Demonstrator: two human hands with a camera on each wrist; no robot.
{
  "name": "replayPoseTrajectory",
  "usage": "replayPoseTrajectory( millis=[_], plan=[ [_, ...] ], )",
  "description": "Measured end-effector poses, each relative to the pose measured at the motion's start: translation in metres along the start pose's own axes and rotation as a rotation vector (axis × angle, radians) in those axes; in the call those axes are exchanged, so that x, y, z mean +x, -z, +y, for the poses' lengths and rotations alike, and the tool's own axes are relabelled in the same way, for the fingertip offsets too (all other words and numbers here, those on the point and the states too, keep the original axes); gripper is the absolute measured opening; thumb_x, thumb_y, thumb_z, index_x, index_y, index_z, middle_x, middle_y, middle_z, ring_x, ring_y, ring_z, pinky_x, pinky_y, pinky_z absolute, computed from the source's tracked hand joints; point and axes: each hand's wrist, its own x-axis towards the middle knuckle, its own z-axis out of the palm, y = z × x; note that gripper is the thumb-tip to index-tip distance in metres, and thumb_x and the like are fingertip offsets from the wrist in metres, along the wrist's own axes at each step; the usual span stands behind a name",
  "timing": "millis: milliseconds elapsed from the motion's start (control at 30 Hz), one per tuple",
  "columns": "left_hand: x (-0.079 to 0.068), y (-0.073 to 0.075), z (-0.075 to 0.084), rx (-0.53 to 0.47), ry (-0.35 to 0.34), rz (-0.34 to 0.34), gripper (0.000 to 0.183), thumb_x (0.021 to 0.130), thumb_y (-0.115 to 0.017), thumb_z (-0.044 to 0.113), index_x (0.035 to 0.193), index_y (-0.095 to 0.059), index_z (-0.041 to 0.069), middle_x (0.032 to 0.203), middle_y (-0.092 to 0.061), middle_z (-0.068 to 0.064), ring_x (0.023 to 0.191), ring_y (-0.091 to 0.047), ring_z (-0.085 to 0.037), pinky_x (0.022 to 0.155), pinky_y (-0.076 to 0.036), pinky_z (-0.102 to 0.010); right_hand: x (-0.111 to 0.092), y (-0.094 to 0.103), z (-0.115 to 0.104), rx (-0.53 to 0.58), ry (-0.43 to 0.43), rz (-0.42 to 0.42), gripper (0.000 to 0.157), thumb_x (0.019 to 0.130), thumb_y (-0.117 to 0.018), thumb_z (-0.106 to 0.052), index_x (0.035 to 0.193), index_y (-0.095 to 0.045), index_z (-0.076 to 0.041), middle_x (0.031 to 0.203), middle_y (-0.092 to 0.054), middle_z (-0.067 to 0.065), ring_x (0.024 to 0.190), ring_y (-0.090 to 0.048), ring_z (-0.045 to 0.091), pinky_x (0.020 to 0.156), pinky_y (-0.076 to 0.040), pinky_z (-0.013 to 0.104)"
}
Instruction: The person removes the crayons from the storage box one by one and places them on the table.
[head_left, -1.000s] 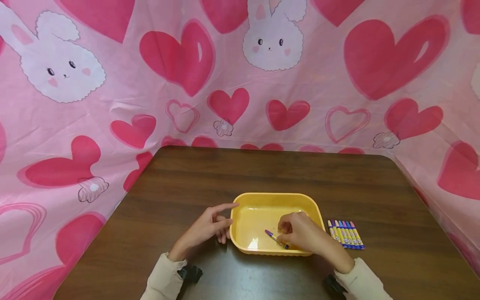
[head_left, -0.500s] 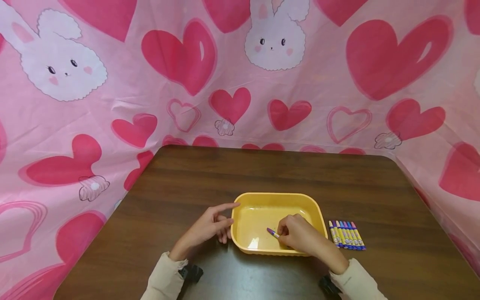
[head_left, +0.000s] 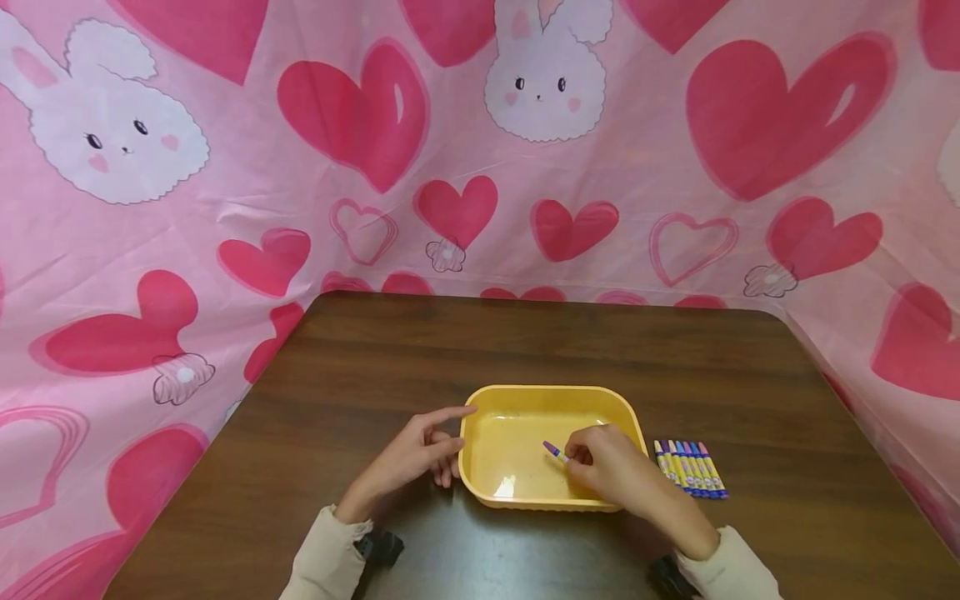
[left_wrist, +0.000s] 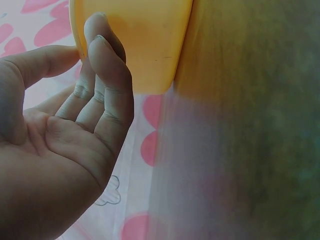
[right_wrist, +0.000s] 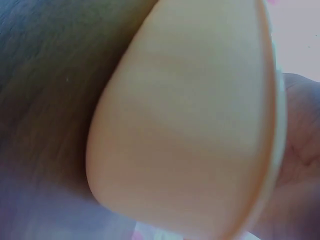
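A purple-tipped crayon is pinched between the thumb and fingers of my right hand, inside a yellow plastic tub. Its lower part is hidden by the hand. My left hand rests at the tub's left rim, index finger stretched out and thumb touching the edge. In the left wrist view the other fingers bend loosely outside the tub wall. The right wrist view has the tub's outer side covering most of the hand behind it.
Several crayons in yellow and blue wrappers lie side by side just right of the tub. Everything stands on a dark wooden table, and a pink cloth with hearts and rabbits hangs around it.
My right fingers have closed on the crayon lying on the tub's floor, and it has shifted slightly up and to the right with the hand. The left hand stays put.
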Motion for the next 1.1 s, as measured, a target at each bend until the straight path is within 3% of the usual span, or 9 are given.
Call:
replayPoseTrajectory(
  millis=[400,833,1100],
  plan=[
    [0.001,-0.002,0.002,-0.004,0.019,-0.003,0.049,0.101,-0.056,0.008,0.149,-0.045,0.008,0.073,-0.066,-0.026,0.054,-0.063,-0.025,0.051,-0.057,-0.033,-0.024,0.027,0.002,-0.007,-0.048,0.101,0.01,0.079,-0.076,-0.002,0.079,-0.073,-0.011,0.07,-0.06,-0.015,0.065,-0.051,-0.001,0.058,-0.049,0.021],
    [0.0,-0.001,0.004,0.009,0.013,0.002,0.049,0.101,-0.057,0.008,0.149,-0.045,0.007,0.074,-0.065,-0.028,0.054,-0.062,-0.033,0.052,-0.057,-0.032,-0.047,0.055,0.01,-0.021,-0.104,0.29,0.013,0.078,-0.079,0.001,0.085,-0.074,-0.009,0.077,-0.068,-0.008,0.067,-0.059,0.002,0.059,-0.055,0.025],
    [-0.001,-0.001,0.006,0.008,0.041,0.003,0.05,0.101,-0.059,0.014,0.149,-0.045,0.008,0.077,-0.065,-0.027,0.056,-0.063,-0.03,0.055,-0.057,-0.03,-0.059,0.074,0.016,-0.066,-0.191,0.363,0.01,0.082,-0.079,-0.005,0.087,-0.075,-0.012,0.079,-0.07,-0.007,0.069,-0.062,0.005,0.06,-0.056,0.027]
  ],
)
